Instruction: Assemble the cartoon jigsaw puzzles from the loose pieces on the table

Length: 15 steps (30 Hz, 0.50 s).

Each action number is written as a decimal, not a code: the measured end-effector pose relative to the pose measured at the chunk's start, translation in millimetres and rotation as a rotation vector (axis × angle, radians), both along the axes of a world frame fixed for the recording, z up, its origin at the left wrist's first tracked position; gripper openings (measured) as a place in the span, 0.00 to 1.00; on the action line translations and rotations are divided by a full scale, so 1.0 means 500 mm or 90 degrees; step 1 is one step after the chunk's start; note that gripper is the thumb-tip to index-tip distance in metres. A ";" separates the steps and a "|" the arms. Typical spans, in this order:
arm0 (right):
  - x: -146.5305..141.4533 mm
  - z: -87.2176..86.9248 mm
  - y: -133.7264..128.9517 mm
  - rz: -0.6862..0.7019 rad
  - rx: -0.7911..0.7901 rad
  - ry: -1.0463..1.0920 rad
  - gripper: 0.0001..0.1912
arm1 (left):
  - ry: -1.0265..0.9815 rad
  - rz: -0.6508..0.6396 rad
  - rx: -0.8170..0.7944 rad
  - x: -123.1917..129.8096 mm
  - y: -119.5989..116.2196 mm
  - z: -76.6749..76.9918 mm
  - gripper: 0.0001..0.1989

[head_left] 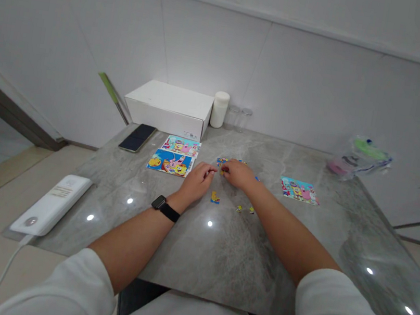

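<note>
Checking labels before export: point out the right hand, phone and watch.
Right hand (238,174): head view, back of the hand.
Phone (137,138): head view, mid-screen.
Watch (159,202): head view, its dark face.

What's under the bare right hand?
Small blue-and-yellow printed pieces show just past the bare right hand; anything directly beneath its palm is covered.

I can't read the label (65,186) on the white device (47,212); the right hand (238,174) partly hides the puzzle pieces (220,161).
</note>
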State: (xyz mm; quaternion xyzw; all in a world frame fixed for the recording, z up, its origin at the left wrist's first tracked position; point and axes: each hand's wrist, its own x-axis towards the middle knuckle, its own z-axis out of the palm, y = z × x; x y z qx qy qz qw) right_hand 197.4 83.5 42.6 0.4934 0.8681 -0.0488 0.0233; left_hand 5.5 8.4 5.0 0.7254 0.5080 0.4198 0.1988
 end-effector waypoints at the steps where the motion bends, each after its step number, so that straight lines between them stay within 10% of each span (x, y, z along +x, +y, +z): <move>1: -0.003 0.000 0.002 -0.006 0.002 -0.005 0.15 | 0.000 0.002 -0.001 0.000 0.000 0.001 0.10; 15: 0.029 0.000 0.046 -0.097 0.026 0.005 0.17 | -0.006 0.011 -0.005 0.001 -0.001 0.001 0.08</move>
